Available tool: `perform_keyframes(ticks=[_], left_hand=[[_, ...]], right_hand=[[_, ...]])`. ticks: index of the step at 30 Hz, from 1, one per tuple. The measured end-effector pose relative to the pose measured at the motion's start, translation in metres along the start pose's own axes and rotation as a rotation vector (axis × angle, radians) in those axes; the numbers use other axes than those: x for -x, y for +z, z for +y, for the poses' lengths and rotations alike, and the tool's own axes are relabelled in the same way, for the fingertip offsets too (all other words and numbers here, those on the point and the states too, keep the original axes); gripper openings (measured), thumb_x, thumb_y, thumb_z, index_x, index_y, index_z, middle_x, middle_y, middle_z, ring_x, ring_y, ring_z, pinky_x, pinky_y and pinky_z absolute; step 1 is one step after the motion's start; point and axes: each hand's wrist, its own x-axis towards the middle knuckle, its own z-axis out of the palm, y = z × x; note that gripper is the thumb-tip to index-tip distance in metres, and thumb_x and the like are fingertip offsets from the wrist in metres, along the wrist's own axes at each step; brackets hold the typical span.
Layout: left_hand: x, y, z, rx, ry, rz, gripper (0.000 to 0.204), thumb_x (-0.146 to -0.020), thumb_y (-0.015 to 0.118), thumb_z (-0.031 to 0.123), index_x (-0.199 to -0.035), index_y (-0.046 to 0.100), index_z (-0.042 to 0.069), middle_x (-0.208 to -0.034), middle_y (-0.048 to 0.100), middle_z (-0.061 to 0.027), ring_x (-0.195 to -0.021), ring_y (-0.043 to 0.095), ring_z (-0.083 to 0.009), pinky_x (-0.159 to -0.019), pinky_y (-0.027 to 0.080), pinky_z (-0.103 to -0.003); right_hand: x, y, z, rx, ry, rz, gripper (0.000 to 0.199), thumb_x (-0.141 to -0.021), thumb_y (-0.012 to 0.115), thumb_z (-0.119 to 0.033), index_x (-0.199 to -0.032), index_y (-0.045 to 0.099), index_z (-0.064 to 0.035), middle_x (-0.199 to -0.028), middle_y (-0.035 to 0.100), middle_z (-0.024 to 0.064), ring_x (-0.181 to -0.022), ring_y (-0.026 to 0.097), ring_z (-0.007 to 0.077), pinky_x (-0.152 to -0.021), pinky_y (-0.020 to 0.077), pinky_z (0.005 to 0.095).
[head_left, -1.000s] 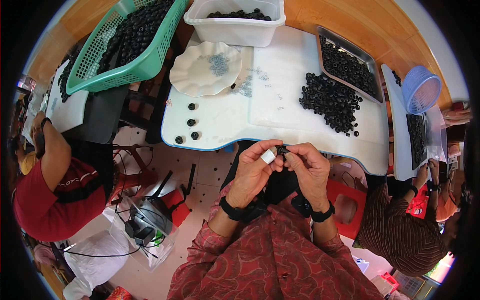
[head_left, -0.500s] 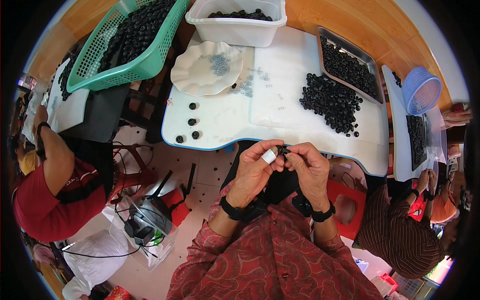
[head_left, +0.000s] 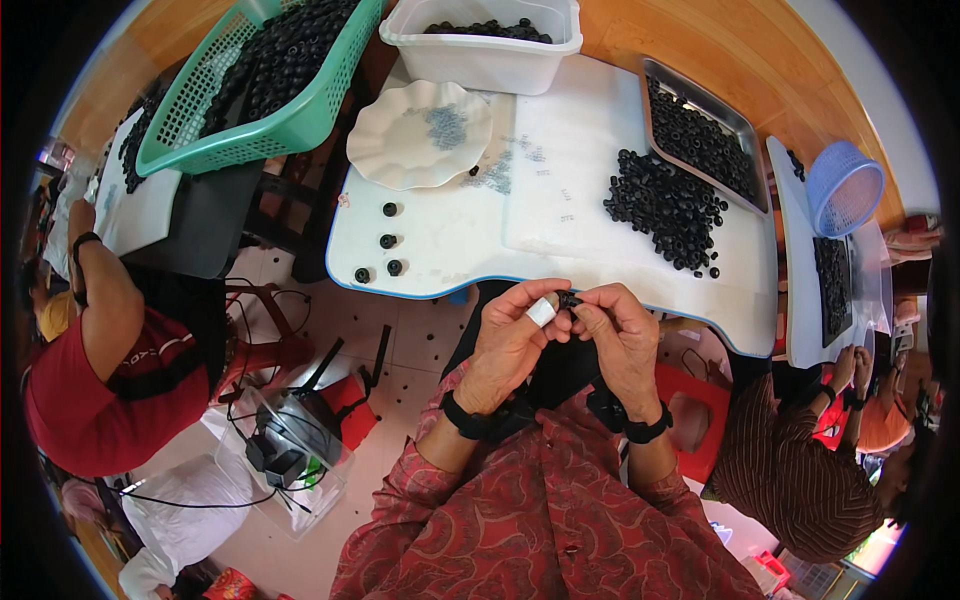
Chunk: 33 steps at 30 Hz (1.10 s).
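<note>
Close together at the table's near edge, my left hand point(head_left: 508, 335) and my right hand point(head_left: 622, 335) pinch one small black part point(head_left: 567, 300) between their fingertips. White tape wraps a finger of the left hand. The part's exact shape is mostly covered by the fingers. On the white table point(head_left: 450, 240), to the left, stand several separate small black round pieces point(head_left: 388, 241). A heap of black ring-like pieces point(head_left: 660, 205) lies at the right. Small clear bits point(head_left: 495, 178) are scattered beside a scalloped cream plate point(head_left: 385, 140), which carries more of them.
A metal tray point(head_left: 762, 190) of black pieces sits behind the heap. A white tub point(head_left: 490, 65) and a green basket point(head_left: 215, 155) hold more. Co-workers sit at left point(head_left: 110, 390) and right point(head_left: 790, 470). A blue basket point(head_left: 845, 185) stands on the right-hand table. Black pieces dot the floor.
My hands keep nearly the same pose around the small black part. The whole view has shifted slightly, with the table appearing a little further right.
</note>
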Motion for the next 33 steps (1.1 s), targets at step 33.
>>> perform_keyframes(ticks=[33], left_hand=[[0.003, 0.003, 0.009, -0.163, 0.053, 0.034, 0.027, -0.099, 0.053, 0.001, -0.123, 0.061, -0.007, -0.098, 0.066, -0.0104, -0.086, 0.068, -0.0175, -0.077, 0.061, -0.030]], right_hand=[[-0.005, 0.002, -0.010, 0.098, -0.083, -0.028, 0.011, -0.091, 0.066, 0.002, -0.102, 0.066, 0.0031, -0.091, 0.065, 0.0074, -0.075, 0.068, 0.0118, -0.065, 0.0565, 0.0233]])
